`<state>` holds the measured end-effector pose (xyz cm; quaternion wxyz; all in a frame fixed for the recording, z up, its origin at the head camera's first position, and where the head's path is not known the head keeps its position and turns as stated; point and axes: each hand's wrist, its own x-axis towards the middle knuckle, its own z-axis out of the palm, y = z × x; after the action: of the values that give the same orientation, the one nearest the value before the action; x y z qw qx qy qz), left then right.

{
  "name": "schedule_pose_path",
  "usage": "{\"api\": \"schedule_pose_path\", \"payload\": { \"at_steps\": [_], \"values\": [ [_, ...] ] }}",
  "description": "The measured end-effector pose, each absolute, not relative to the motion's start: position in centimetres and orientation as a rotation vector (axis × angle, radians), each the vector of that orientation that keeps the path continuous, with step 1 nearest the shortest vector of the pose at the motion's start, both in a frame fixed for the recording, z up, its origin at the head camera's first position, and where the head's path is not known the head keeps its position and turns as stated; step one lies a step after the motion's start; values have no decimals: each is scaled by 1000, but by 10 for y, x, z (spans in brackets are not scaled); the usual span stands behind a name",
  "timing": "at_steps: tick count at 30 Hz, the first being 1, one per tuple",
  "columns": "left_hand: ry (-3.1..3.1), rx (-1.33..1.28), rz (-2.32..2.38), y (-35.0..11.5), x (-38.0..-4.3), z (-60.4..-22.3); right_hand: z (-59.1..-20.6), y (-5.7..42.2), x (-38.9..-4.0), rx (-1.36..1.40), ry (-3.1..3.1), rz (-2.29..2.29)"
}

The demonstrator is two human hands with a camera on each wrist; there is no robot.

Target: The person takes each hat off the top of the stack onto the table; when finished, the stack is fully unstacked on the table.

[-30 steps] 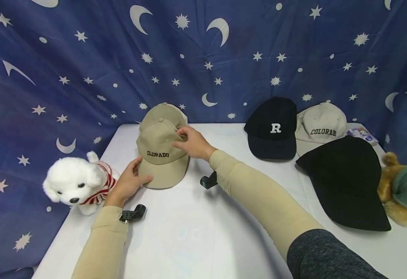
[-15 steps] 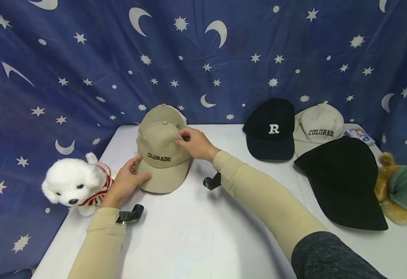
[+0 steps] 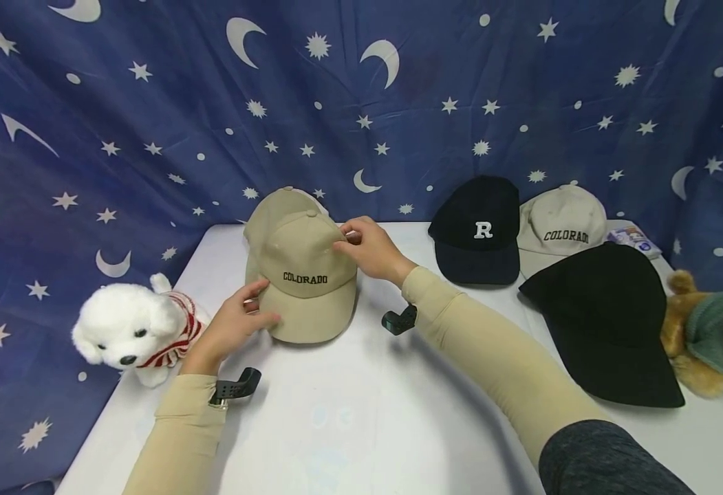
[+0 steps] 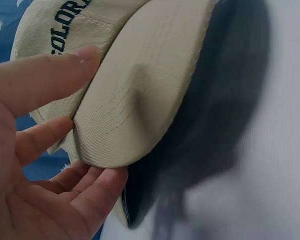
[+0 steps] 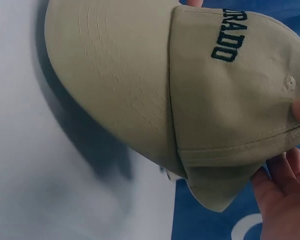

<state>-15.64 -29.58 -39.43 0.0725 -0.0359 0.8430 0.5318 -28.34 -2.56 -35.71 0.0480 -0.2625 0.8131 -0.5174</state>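
A tan baseball cap lettered COLORADO tilts with its brim toward me. My left hand pinches the brim's left side; in the left wrist view the thumb lies over the cap and the other fingers reach under the brim. My right hand grips the edge of the crown on the right, thumb outside and fingers beneath. The brim casts a shadow and stands off the table in both wrist views. Just behind sits another tan cap, partly hidden, with a paler edge showing at its back.
A white plush dog in a striped top stands at left. On the right are a dark cap with an R, a pale COLORADO cap, a large black cap, a small purple packet and a brown plush toy.
The held tan cap has shifted to the right with both hands on it, so more of the tan cap behind shows at its left.
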Motion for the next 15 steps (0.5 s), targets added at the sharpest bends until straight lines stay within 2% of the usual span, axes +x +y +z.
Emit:
{"api": "schedule_pose_path", "payload": {
  "at_steps": [15],
  "values": [
    [2504, 5, 1662, -263, -160, -387, -348, 12, -278, -862, 2480, -1660]
  ]
}}
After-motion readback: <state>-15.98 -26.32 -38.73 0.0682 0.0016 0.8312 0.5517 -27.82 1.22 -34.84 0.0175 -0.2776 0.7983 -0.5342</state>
